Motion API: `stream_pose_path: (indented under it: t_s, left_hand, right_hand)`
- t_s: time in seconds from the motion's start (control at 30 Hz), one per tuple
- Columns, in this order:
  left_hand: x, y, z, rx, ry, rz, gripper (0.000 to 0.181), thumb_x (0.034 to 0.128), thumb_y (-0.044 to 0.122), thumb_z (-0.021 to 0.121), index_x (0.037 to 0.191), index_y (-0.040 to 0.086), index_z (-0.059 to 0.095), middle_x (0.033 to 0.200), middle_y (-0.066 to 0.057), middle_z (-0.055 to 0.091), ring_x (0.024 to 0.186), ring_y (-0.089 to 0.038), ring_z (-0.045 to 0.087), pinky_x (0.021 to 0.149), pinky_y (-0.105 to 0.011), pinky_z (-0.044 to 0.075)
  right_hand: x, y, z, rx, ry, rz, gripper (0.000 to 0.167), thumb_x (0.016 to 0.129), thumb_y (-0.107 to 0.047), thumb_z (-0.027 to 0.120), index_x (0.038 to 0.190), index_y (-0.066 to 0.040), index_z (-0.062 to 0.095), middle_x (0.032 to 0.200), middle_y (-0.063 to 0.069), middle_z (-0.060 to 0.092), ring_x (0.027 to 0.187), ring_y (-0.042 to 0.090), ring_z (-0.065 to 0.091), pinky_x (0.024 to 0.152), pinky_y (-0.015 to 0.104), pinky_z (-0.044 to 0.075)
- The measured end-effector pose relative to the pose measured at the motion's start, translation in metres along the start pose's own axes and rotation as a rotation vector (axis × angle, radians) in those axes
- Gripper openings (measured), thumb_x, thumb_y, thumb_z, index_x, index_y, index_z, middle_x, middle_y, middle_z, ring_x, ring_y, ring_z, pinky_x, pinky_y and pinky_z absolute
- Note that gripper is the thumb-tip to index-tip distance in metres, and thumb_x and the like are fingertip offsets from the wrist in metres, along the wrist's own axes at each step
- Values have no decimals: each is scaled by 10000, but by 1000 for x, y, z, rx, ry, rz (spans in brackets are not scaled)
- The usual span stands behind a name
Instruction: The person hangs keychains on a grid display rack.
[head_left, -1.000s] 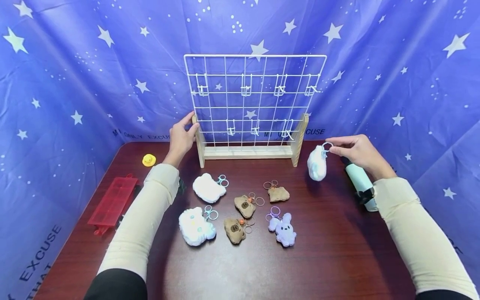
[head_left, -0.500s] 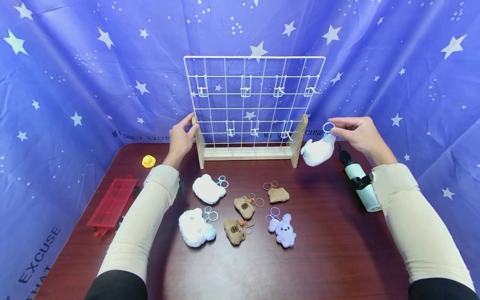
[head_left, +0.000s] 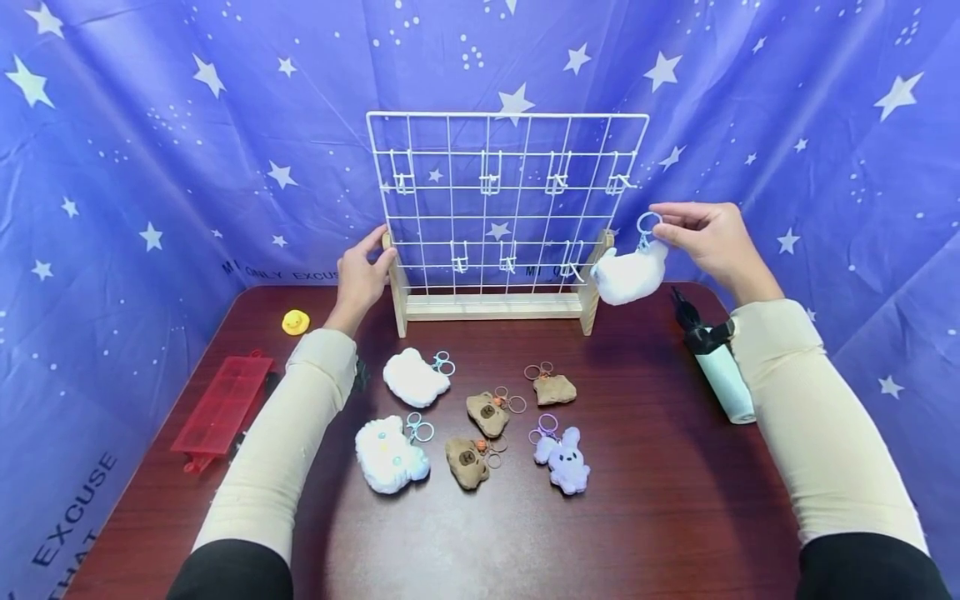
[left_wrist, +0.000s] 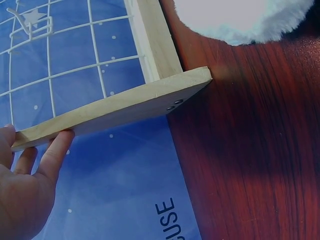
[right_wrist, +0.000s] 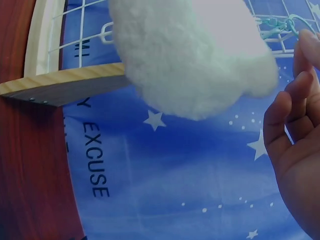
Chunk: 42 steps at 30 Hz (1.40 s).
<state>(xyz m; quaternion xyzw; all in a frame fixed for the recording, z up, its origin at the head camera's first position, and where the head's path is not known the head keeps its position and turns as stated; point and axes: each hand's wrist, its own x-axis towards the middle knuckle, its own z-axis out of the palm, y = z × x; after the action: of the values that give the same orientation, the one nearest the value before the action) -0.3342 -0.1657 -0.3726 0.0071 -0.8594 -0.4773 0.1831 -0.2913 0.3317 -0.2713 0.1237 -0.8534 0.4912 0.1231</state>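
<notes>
"Sprawling behind both hands, the blue curtain (head_left: 480,50) is covered in pale stars!"

"And beneath the hands, the red-brown desk (head_left: 637,508). Between them stands the white wire rack (head_left: 492,310), wooden feet and all."

"Red tray (head_left: 225,404) outside the left forearm, mint bottle (head_left: 726,387) just below the right wrist. Now, the hands themselves?"

"Left hand (head_left: 362,279) first: thumb one side, fingers the other, a narrow grip on the rack's near wooden post. Right hand (head_left: 716,242) is up at the opposite end, thumb and fingertips pinched together, other fingers folded in."

"Pinching what?"

"The white plush keychain (head_left: 632,275)! It dangles tilted under those fingertips, clear of the desk, by the rack's other post. Touching that post? Can't tell."

"More plush below! Ruffled white plush (head_left: 392,454) on the near side of the left hand, smooth white plush (head_left: 415,379) closer to it."

"Lilac rabbit (head_left: 567,467) and three brown plushes (head_left: 487,414), all lying between the hands, nearer the person."

"Little yellow duck (head_left: 296,322), just outside the left hand!"

"White hooks (head_left: 490,183) in two rows on the grid between the hands, and smallest, the pale blue ring (head_left: 649,212), right there in the right fingertips."
</notes>
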Motion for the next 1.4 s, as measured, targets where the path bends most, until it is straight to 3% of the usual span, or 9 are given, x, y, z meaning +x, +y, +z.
stream_pose_path:
  t_s: [0.33,0.57,0.73,1.0,1.4]
  left_hand:
    - [-1,0,0,8,8,17,470,999,247,671,1452,325,578,1332,-28,702,892,-280,766,612,-182,621]
    - [-2,1,-1,8,6,7,469,996,248,674,1449,328,582,1325,-37,705,885,-285,764,614,-183,622]
    - [-2,1,-1,2,16,17,466,991,239,681,1442,317,592,1298,-43,719,832,-263,762,584,-165,607]
    - [-1,-1,-1,25,30,42,469,981,224,695,1434,303,602,1258,-56,737,753,-265,772,549,-157,593]
    - [-1,-1,-1,22,34,52,468,974,216,705,1426,298,612,1244,-57,743,648,-143,712,538,-144,575]
  right_hand:
    - [12,-13,6,-36,-9,-11,391,922,-212,770,1290,-90,715,836,-204,714,721,34,612,623,113,507]
    - [21,-18,9,27,21,-43,333,912,-140,772,1241,-103,747,766,-172,700,658,52,582,565,134,493]
    - [26,-22,9,62,37,-32,317,908,-151,778,1225,-140,761,802,-173,718,654,53,578,571,132,497]
    - [32,-27,13,44,24,-15,366,925,-188,761,1275,-89,724,852,-194,726,643,49,557,571,150,487]
    - [37,-22,18,31,24,14,313,928,-196,759,1238,-151,754,877,-205,718,653,33,561,555,138,495]
